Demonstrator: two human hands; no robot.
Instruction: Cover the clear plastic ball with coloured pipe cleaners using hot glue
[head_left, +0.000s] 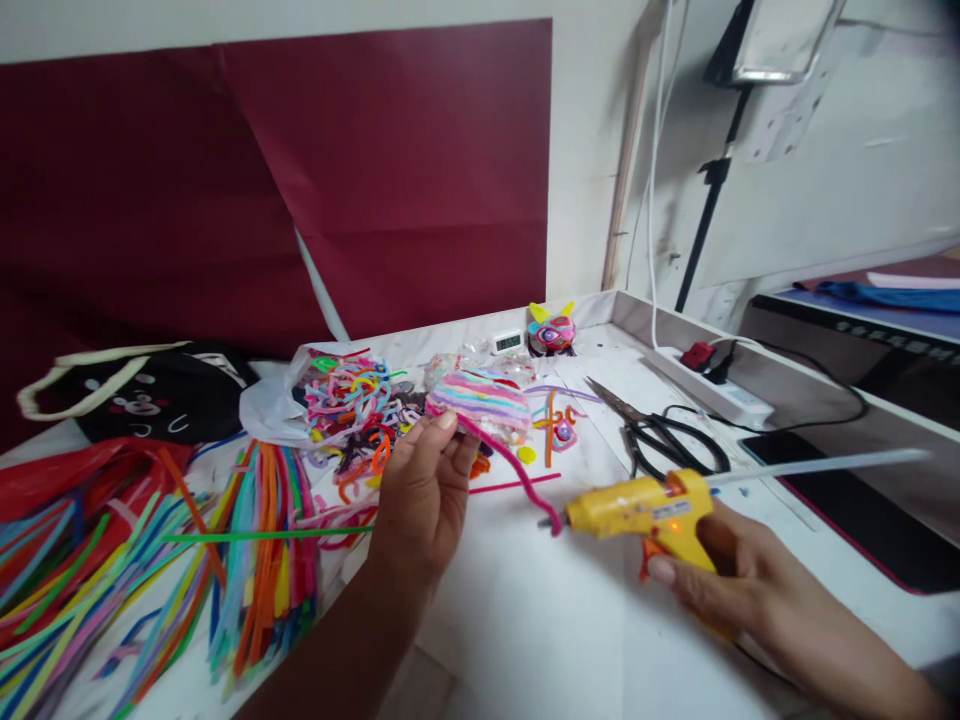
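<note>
My left hand (424,490) is closed on a striped pastel craft piece (484,398) made of fuzzy pipe cleaners, holding it above the table. A magenta pipe cleaner (517,465) trails from that piece down to the right. Its loose end lies at the nozzle of a yellow hot glue gun (637,510); whether they touch I cannot tell. My right hand (757,590) is wrapped round the gun's handle, with the thumb by the orange trigger. A long translucent glue stick (817,465) sticks out of the gun's back, and a small orange light glows on its side.
Black-handled scissors (660,430) lie behind the glue gun, beside a dark phone-like slab (855,510). A white power strip (712,385) stands along the right edge. Pipe cleaner bundles (262,550) and scraps (352,400) spread leftward. A decorated ball (553,335) sits at the back.
</note>
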